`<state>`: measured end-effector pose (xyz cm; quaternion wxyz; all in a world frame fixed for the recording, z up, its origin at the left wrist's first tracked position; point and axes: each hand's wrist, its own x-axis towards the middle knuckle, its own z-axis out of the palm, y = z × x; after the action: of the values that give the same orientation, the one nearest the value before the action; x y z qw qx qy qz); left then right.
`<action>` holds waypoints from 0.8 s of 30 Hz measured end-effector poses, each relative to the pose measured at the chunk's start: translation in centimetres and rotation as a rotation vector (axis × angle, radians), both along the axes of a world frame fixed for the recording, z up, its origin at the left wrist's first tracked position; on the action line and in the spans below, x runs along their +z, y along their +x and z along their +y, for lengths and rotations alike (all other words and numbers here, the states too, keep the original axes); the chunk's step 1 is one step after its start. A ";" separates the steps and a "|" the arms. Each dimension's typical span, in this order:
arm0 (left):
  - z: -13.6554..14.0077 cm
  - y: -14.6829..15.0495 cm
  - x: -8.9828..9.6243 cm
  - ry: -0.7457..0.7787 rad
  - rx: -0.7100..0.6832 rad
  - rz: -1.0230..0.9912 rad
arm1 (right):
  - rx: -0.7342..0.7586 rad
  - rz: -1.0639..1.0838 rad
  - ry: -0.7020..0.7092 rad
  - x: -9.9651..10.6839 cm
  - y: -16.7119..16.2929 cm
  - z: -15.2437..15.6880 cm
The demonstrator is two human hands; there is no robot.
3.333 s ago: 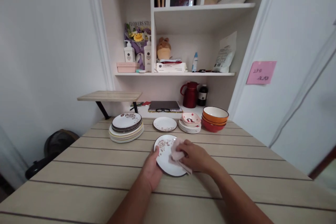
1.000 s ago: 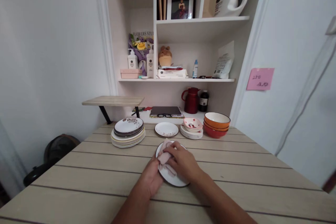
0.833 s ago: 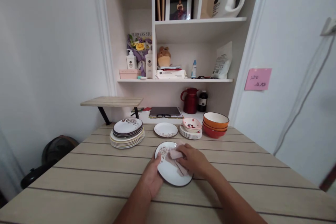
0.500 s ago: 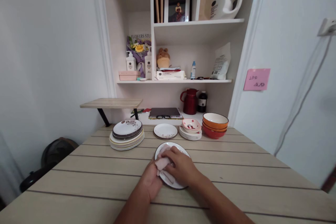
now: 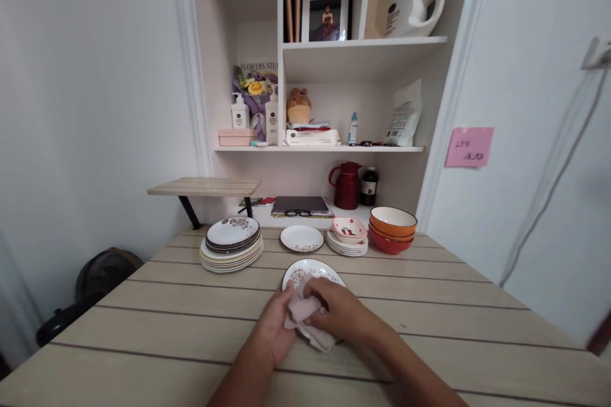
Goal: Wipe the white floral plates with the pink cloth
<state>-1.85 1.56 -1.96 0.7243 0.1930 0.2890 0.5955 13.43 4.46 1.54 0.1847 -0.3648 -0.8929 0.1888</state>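
Observation:
A white plate (image 5: 312,268) with a dark rim and a brown flower pattern is in front of me, low over the wooden table. My left hand (image 5: 275,325) grips the plate's left edge, thumb on top near the rim. In my right hand (image 5: 341,310) a crumpled pale pink cloth (image 5: 301,310) is bunched between the fingers and lies against the plate's face. The cloth and both hands cover the plate's lower part. Just beyond it, a similar patterned plate (image 5: 301,238) lies flat by itself.
To the left stands a stack of plates (image 5: 231,257) near a small raised shelf (image 5: 205,187). At the right are small plates (image 5: 347,247) topped by a pink bowl (image 5: 349,230), and stacked orange and red bowls (image 5: 392,238). Behind are a laptop (image 5: 300,205) and a red jug (image 5: 347,186).
My right hand has drawn the cloth down the plate toward me, baring the flower pattern near the far rim. My left hand stays at the plate's left edge.

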 end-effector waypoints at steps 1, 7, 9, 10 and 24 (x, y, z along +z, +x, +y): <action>0.1 0.1 0.1 0.001 0.002 0.002 | -0.045 0.037 0.028 -0.1 -0.7 0.1; 0.0 0.3 0.3 0.018 0.022 -0.004 | -0.279 -0.052 0.104 0.0 -0.7 1.8; -0.1 0.3 0.2 0.002 0.035 -0.003 | -0.316 -0.123 0.073 0.3 0.5 2.0; -0.2 0.2 0.2 -0.007 0.041 -0.001 | -0.311 -0.147 0.061 0.4 1.1 1.9; 0.1 0.0 0.3 0.001 -0.008 -0.031 | -0.179 0.044 0.161 0.2 -1.0 1.5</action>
<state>-1.88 1.64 -1.69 0.7311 0.1852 0.2766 0.5956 12.47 5.95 1.72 0.2492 -0.4226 -0.8648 0.1071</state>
